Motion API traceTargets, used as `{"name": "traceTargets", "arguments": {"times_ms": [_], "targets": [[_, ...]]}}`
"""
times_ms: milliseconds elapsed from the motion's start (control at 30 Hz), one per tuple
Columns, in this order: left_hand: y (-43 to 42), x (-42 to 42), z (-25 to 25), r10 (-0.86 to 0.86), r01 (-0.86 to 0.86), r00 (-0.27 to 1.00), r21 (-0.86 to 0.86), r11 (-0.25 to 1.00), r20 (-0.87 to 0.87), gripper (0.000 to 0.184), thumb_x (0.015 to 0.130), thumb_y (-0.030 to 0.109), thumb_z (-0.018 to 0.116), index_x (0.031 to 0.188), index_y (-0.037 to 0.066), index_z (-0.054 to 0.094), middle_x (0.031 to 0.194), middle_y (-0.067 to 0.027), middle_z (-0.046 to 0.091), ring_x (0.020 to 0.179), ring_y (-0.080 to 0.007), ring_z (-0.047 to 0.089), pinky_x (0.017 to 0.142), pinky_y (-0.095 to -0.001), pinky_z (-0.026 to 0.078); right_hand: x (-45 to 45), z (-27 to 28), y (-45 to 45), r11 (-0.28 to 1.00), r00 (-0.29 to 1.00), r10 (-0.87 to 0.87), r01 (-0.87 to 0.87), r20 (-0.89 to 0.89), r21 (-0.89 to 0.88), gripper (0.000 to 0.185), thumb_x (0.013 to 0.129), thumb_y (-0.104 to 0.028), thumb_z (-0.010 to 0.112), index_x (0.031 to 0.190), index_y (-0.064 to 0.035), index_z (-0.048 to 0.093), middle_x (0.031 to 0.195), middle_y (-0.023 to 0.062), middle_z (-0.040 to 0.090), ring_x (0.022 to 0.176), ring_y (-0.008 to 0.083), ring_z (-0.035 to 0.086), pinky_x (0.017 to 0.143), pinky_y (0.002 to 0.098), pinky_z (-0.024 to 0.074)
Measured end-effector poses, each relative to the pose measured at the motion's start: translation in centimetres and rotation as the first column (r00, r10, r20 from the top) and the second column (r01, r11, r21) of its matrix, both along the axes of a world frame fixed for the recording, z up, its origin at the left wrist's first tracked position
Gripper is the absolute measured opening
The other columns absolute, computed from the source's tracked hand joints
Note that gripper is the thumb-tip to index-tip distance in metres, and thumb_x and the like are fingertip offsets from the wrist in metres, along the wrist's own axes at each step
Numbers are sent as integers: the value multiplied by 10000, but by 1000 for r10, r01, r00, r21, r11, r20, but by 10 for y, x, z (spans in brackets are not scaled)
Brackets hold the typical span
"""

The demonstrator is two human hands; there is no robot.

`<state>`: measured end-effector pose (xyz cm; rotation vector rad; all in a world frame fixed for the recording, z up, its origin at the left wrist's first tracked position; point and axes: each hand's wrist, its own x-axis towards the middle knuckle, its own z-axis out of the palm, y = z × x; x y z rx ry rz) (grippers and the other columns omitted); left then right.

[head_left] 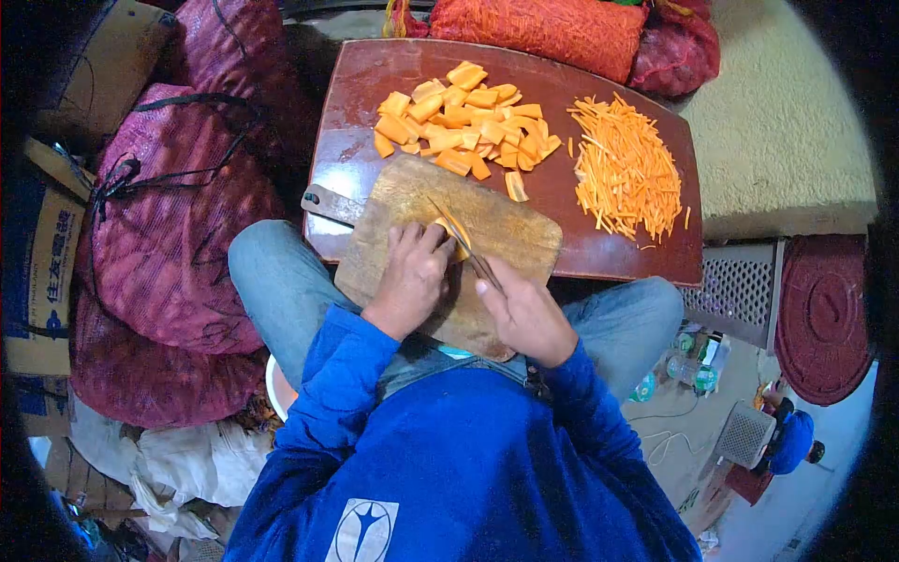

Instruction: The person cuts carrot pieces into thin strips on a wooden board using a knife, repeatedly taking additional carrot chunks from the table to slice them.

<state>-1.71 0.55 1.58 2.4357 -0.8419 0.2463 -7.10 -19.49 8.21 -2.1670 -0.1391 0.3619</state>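
Note:
My right hand (526, 314) grips a knife (456, 223), its blade pointing away from me over a wooden cutting board (515, 229). Beside the blade, the curled fingers of my left hand (412, 276) press down on a piece of carrot (460, 249), which they partly cover. The board lies tilted across the near edge of a red-brown table (361, 84) and over my lap. Behind it is a heap of flat carrot pieces (468, 122). Thin carrot strips (627, 169) form a second heap on the right.
Purple mesh sacks (173, 225) are stacked at the left near cardboard boxes (37, 272). A red mesh sack (538, 36) lies behind the table. A grey flat strip with a hole (328, 205) sticks out left of the board. A pale ledge (777, 112) stands at the right.

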Motion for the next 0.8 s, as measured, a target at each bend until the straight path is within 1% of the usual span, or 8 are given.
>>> {"name": "traceTargets", "arguments": {"times_ms": [333,433,533,600,633,700,733,800], "targets": [[-2,-5,-4,-15,15,1000,-11,1000,4,373,766,62,695,1128,-11,746,1148,-139,647,1068,-364,563,942,-483,440,-18,-2,0,999,988,-38,38,149,-1,361,1065,-158,594,1392,-6,579,1049,324,694,1016,515,693,841,506,555],[-2,-6,-6,-20,19,1000,-34,999,-12,352,780,64,686,1120,-9,741,1153,-147,643,1086,-367,561,945,-484,442,-9,-2,3,999,999,-25,23,-45,-25,382,1062,-149,581,1410,10,568,1118,347,687,1059,535,664,886,512,551],[-1,-2,-10,-37,37,999,-41,998,-13,327,789,58,684,1105,-3,741,1140,-159,635,1085,-369,565,939,-484,445,0,-27,-3,999,958,27,-15,284,-44,438,1048,-179,588,1454,-24,529,1077,335,698,1005,568,678,862,583,553],[2,-2,-10,-41,40,999,-26,999,-15,315,792,51,682,1096,1,744,1132,-166,630,1074,-371,571,935,-482,448,8,-25,-15,993,969,26,-55,244,109,377,1083,-183,569,1394,31,579,905,136,704,733,274,711,678,398,561],[2,-1,-10,-17,15,999,-54,998,-38,301,792,41,678,1083,5,748,1128,-173,626,1060,-375,579,930,-478,452,8,-21,-18,992,967,24,-53,252,112,377,1083,-183,569,1394,31,579,905,136,704,733,274,711,678,398,561],[1,-1,-13,5,-10,998,-81,997,-65,287,793,30,675,1069,8,752,1124,-181,623,1045,-379,586,925,-475,455,5,-13,-24,892,936,-76,218,-344,397,356,1111,-222,551,1395,-14,607,782,-20,579,590,61,523,522,261,431],[0,1,-15,12,-15,999,-104,994,-31,285,790,26,675,1063,9,756,1117,-187,618,1035,-382,592,925,-471,458,3,-18,-26,834,931,-80,258,-355,488,367,1131,-241,524,1434,-50,606,740,-72,498,556,-5,408,495,194,328],[0,0,-16,28,-28,1000,-123,992,4,283,786,23,675,1057,11,759,1109,-194,614,1024,-385,598,925,-466,462,-4,-23,-25,886,960,-102,206,-260,416,365,1127,-239,534,1427,-46,616,743,-71,512,566,6,424,506,201,342]]}}
